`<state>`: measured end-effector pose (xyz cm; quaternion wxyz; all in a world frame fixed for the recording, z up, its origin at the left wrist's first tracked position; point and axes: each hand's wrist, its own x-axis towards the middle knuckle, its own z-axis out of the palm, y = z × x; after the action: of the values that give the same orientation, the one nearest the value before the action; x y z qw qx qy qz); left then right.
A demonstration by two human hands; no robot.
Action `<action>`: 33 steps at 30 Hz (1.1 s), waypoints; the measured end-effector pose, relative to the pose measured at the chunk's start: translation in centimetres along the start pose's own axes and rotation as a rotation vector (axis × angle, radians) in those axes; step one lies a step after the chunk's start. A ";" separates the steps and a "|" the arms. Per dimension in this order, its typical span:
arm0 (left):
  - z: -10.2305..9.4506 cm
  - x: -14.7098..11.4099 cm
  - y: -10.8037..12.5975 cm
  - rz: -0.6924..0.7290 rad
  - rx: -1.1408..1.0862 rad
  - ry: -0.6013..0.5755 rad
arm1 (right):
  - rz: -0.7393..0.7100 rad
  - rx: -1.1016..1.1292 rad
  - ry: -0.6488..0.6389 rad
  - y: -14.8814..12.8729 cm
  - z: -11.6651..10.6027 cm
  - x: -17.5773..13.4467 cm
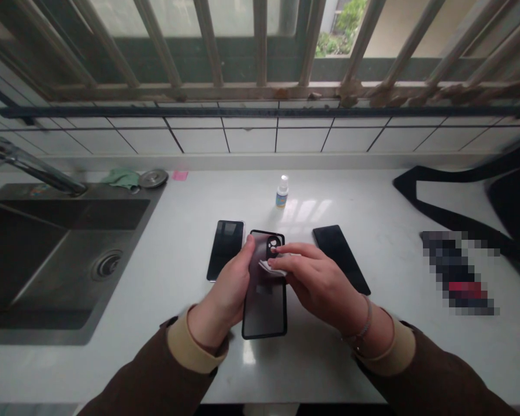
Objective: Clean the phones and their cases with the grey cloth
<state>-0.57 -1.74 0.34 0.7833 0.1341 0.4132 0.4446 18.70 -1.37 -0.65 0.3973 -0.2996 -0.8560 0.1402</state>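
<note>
My left hand [230,283] grips the left edge of a phone case [265,309], dark and see-through with a black rim and a camera cutout at the top. In my right hand [318,274] a folded white cloth [272,268] is pinched and pressed on the case just below the cutout. Behind my left hand lies a black phone [226,248] on the counter. A second black phone [340,254] rests slantwise beyond my right hand, partly hidden by it. Farther back a small white spray bottle [281,193] with a blue and yellow label stands upright.
A steel sink [75,289] with a faucet [39,167] takes up the left side. By it are a green cloth [122,178], a metal drain lid [153,178] and a pink slip [180,175]. Black straps [405,184] and a blurred-out object [457,277] lie right on the white counter [156,358].
</note>
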 end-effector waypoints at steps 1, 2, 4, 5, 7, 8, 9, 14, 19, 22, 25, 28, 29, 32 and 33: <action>0.0 0.0 0.1 0.008 0.009 0.019 | -0.012 -0.013 -0.018 0.1 0.1 0.0; 0.0 0.0 0.2 0.017 0.020 0.028 | -0.016 -0.029 -0.030 0.1 0.1 -0.1; 0.0 -0.1 0.4 0.022 0.043 0.029 | -0.031 -0.060 -0.050 0.3 -0.1 -0.1; 0.1 -0.1 0.5 0.016 0.052 0.024 | -0.042 -0.074 -0.063 0.4 -0.2 -0.1; 0.2 -0.2 0.5 -0.012 0.068 0.014 | -0.048 -0.095 -0.059 0.4 -0.4 0.0; 0.2 -0.3 0.5 -0.028 0.078 0.007 | -0.028 -0.097 -0.034 0.4 -0.5 0.0; 0.2 -0.4 0.6 -0.040 0.088 -0.005 | 0.015 -0.094 0.008 0.3 -0.5 0.0; 0.2 -0.6 0.7 -0.053 0.136 -0.080 | 0.478 -0.049 0.337 0.4 -0.5 -0.2; 0.3 -0.7 0.5 -0.075 0.137 -0.076 | 0.704 0.112 0.465 1.0 -0.3 -0.2; 0.6 -0.8 0.3 -0.095 0.141 -0.061 | 0.619 0.046 0.468 0.7 -0.3 -0.1; 0.7 -0.7 -0.1 -0.117 0.118 -0.065 | 0.372 -0.106 0.347 0.0 -0.3 0.0; 0.6 -0.5 -0.6 -0.116 0.079 -0.062 | 0.167 -0.116 0.170 -0.7 -0.1 -0.1; 0.6 -0.4 -0.6 -0.110 0.073 -0.055 | 0.143 -0.104 0.143 -0.8 0.0 -0.2; 0.4 -0.5 -0.4 -0.074 0.082 -0.058 | 0.263 -0.071 0.227 -0.7 0.2 -0.3; 0.4 -0.6 -0.2 -0.067 0.090 -0.077 | 0.358 -0.050 0.298 -0.6 0.2 -0.3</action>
<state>-0.29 -2.28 0.74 0.8062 0.1723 0.4067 0.3936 18.51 -2.04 -0.70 0.4806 -0.4736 -0.7244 0.1415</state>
